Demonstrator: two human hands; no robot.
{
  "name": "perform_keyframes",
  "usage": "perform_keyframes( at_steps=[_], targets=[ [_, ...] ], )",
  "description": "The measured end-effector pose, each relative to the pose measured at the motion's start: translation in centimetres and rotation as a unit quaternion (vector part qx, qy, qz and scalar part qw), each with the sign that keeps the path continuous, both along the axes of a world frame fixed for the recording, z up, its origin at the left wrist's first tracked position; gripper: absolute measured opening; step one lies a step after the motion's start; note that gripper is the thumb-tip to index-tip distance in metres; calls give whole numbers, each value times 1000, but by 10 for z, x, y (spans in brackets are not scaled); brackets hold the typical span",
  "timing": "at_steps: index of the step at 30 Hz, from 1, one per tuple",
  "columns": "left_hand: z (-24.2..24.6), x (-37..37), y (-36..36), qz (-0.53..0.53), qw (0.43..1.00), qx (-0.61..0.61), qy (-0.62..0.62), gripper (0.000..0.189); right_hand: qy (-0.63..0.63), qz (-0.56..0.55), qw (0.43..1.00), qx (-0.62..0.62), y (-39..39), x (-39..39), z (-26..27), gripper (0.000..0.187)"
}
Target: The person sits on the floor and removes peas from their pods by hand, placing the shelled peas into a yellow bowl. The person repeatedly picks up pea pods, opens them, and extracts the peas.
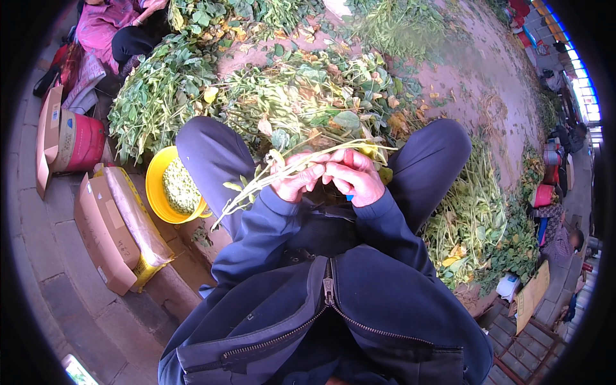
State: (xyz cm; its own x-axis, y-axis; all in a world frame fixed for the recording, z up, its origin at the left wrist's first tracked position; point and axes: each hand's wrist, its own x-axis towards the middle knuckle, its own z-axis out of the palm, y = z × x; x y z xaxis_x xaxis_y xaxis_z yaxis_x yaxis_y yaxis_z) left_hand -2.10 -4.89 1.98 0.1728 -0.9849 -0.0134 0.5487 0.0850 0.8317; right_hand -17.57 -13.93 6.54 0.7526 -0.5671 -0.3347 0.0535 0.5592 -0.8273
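Note:
My left hand [297, 179] is closed around thin, pale green bean stalks [255, 185]. The stalks run from beside my left sleeve up past my right hand [355, 177], and several pods hang near their lower left end. My right fingers are bent, their tips meeting my left thumb and fingers; whether a pod is pinched there is hidden. A bit of blue shows under the right palm. Left of my knee stands a yellow bucket [153, 185] part filled with shelled green beans [180, 186]. Beyond my hands lies a heap of cut bean plants [308, 96].
Cardboard boxes [103, 231] and a red-and-tan bucket [86, 142] stand on the paving at left. A person in a pink top [103, 26] sits at upper left. More plants [467, 221] lie by my right knee. Other people sit along the far right.

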Motion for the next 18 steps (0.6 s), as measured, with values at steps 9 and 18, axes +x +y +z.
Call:
perform_keyframes(
  at_steps=[9,18],
  targets=[
    [9,-1,1,0,999,-32,-20,39,-34,6,989,145,-1,0,-1,6],
    [-6,1,-2,-6,941,155,301,32,32,-77,976,-200,16,14,0,6]
  ],
)
